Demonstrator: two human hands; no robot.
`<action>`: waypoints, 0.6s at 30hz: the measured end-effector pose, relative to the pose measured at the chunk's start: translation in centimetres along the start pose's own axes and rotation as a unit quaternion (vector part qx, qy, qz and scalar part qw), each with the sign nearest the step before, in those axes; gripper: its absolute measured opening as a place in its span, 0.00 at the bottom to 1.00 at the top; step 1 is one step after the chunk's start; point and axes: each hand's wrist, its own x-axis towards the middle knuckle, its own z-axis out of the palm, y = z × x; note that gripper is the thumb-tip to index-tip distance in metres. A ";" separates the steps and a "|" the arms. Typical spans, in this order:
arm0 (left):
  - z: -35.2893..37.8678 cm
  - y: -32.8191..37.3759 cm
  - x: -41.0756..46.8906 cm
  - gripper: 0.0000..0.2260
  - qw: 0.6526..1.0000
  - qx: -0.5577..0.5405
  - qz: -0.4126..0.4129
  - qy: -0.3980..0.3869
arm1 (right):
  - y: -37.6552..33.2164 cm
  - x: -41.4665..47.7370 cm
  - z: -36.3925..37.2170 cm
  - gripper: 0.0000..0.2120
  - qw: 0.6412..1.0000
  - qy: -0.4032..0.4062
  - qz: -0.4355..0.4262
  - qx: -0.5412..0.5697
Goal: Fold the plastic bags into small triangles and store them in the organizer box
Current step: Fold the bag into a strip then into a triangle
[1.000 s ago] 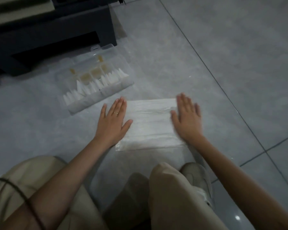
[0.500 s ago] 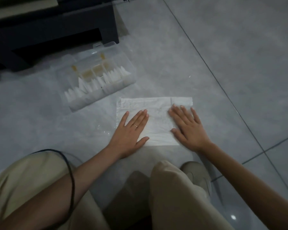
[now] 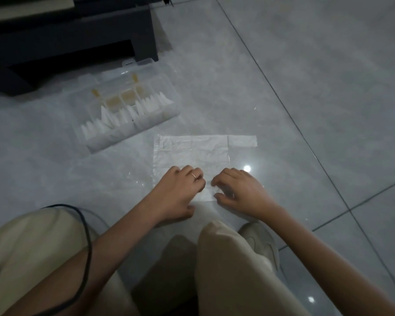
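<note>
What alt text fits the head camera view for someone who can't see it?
A person's left hand and right hand pinch the near edge of a flat white plastic bag on a grey tiled floor. Beyond the left hand, an open clear plastic organizer box holds white folded triangles.

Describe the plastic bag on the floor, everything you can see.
The plastic bag is thin, translucent white film, crinkled, flattened into a rectangle with a narrow strip jutting from its far right corner. It lies flat on the grey floor tiles, apart from the organizer box. The left hand and right hand rest curled fingers on its near edge; whether they pinch it is unclear.
</note>
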 end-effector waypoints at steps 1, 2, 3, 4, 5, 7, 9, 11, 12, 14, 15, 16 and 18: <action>0.2 0.1 0.1 0.11 1.000 0.003 0.011 0.018 | 0.0 0.1 0.0 0.13 1.000 -0.005 -0.001 -0.006; 0.3 0.2 0.3 0.11 0.999 0.006 0.019 0.038 | 0.1 0.2 -0.1 0.14 1.000 -0.008 -0.003 -0.011; 0.4 0.2 0.5 0.11 0.998 0.010 0.027 0.056 | 0.2 0.2 -0.2 0.16 1.000 -0.011 -0.003 -0.013; 0.4 0.2 0.8 0.12 0.997 0.013 0.033 0.065 | 0.4 0.1 -0.3 0.18 1.000 -0.013 -0.004 -0.013; 0.4 0.1 0.9 0.11 0.997 0.009 0.037 0.074 | 0.4 0.0 -0.3 0.21 1.000 -0.014 -0.007 -0.013; 0.4 0.1 1.1 0.05 0.995 -0.038 0.021 0.092 | 0.4 -0.3 -0.1 0.26 0.999 -0.002 -0.017 -0.033; 0.3 0.2 1.3 0.07 0.987 -0.110 -0.018 0.117 | 0.3 -0.5 0.3 0.27 0.997 0.027 -0.020 -0.063; 0.3 0.4 1.5 0.07 0.978 -0.162 -0.044 0.122 | 0.3 -0.6 0.5 0.23 0.994 0.068 -0.006 -0.081; 0.1 0.6 1.6 0.06 0.975 -0.182 -0.049 0.117 | 0.3 -0.6 0.5 0.20 0.992 0.087 0.003 -0.088; 0.0 1.0 2.1 0.04 0.972 -0.194 -0.047 0.121 | 0.7 -0.6 0.4 0.16 0.987 0.121 0.012 -0.102; -0.1 1.2 2.4 0.05 0.974 -0.182 -0.042 0.128 | 1.0 -0.6 0.3 0.14 0.985 0.134 0.015 -0.109; -0.2 1.4 2.7 0.05 0.977 -0.162 -0.037 0.133 | 1.4 -0.7 0.0 0.13 0.983 0.140 0.022 -0.113; -0.2 1.7 3.2 0.08 0.988 -0.120 -0.030 0.092 | 2.0 -0.9 -0.6 0.13 0.983 0.135 0.044 -0.116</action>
